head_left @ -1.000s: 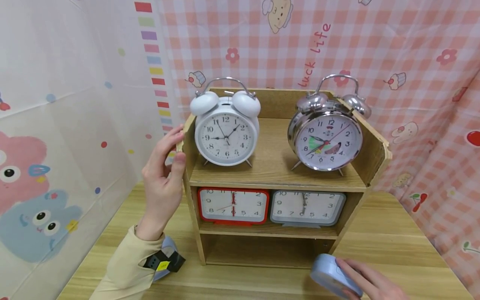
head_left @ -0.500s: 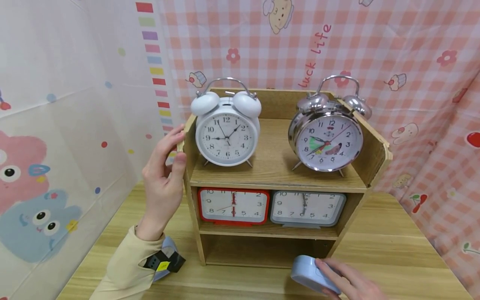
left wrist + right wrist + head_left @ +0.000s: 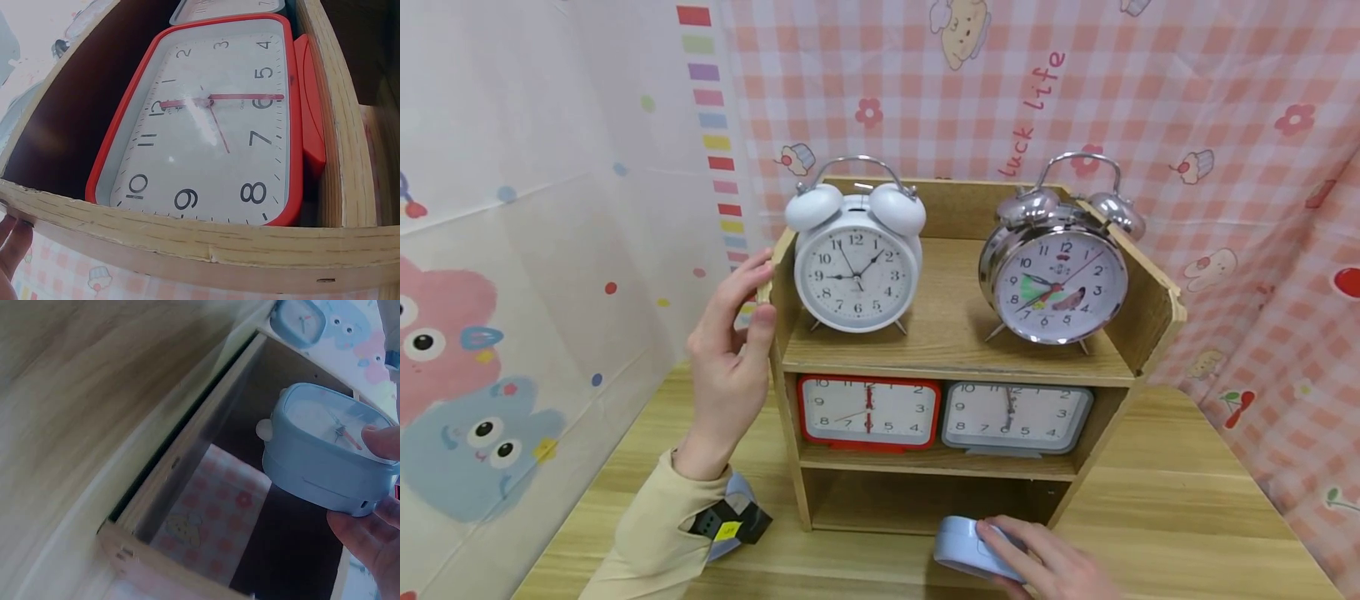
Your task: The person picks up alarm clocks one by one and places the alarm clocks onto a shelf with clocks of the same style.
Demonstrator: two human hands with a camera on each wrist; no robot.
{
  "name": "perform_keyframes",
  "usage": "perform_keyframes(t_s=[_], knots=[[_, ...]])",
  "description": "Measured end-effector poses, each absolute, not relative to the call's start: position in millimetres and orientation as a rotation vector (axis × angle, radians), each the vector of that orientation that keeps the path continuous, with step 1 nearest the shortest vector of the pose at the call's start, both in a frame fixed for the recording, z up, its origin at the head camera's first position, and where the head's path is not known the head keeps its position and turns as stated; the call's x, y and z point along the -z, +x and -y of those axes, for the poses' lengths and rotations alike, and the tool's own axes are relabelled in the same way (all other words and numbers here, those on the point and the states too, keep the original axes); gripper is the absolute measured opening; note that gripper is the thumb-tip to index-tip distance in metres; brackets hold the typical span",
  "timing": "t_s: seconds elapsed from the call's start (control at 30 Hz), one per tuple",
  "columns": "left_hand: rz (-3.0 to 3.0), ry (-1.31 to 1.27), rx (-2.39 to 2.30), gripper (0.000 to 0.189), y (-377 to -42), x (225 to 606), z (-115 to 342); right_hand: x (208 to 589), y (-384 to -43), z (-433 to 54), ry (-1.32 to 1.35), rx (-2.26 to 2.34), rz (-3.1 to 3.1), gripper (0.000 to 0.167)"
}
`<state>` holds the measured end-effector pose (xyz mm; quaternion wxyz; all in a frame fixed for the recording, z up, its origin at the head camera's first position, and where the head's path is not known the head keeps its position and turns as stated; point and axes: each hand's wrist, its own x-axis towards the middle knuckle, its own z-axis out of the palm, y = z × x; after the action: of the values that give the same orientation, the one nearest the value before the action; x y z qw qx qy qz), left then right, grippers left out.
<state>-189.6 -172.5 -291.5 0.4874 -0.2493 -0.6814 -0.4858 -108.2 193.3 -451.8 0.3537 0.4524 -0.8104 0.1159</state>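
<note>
A small blue alarm clock [image 3: 962, 546] is gripped in my right hand [image 3: 1045, 562], just in front of the shelf's bottom compartment. The right wrist view shows the thumb on the face of this clock [image 3: 325, 450] and fingers on its other side. My left hand [image 3: 730, 358] touches the left side panel of the wooden shelf [image 3: 955, 367], fingertips and thumb at its front edge. Nearest that hand on the top shelf stands a white twin-bell clock [image 3: 857, 275]. A red-framed clock [image 3: 206, 119] sits in the middle compartment.
A silver twin-bell clock [image 3: 1060, 283] stands at the top right. Beside the red clock is a grey one [image 3: 1015, 417]. Another blue clock [image 3: 299, 322], partly hidden by the left wrist in the head view, stands on the wooden table [image 3: 1187, 500] left of the shelf.
My right hand has moved left with the blue alarm clock, along the front of the bottom compartment. The left hand stays at the side panel.
</note>
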Motion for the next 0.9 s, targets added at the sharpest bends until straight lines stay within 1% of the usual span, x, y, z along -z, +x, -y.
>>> perform_keyframes(t_s=[0.33,0.47,0.6,0.77,0.9], knots=[[1.651,-0.614,1.184,0.062,-190.7,291.0,171.7,458.0,-110.3,-170.5,1.183,-0.258,2.154,0.053],[1.651,-0.615,1.184,0.062,-190.5,291.5,172.2,457.4,-114.7,-160.5,1.232,-0.301,2.122,0.050],[1.661,-0.615,1.180,0.061,-190.4,291.9,173.1,456.2,-120.0,-148.8,1.292,-0.358,2.085,0.046],[1.668,-0.617,1.179,0.059,-189.3,291.4,173.5,452.3,-124.9,-134.5,1.331,-0.330,2.153,0.049],[1.668,-0.617,1.179,0.058,-188.6,290.8,172.7,448.5,-130.1,-125.4,1.337,-0.314,2.194,0.048]])
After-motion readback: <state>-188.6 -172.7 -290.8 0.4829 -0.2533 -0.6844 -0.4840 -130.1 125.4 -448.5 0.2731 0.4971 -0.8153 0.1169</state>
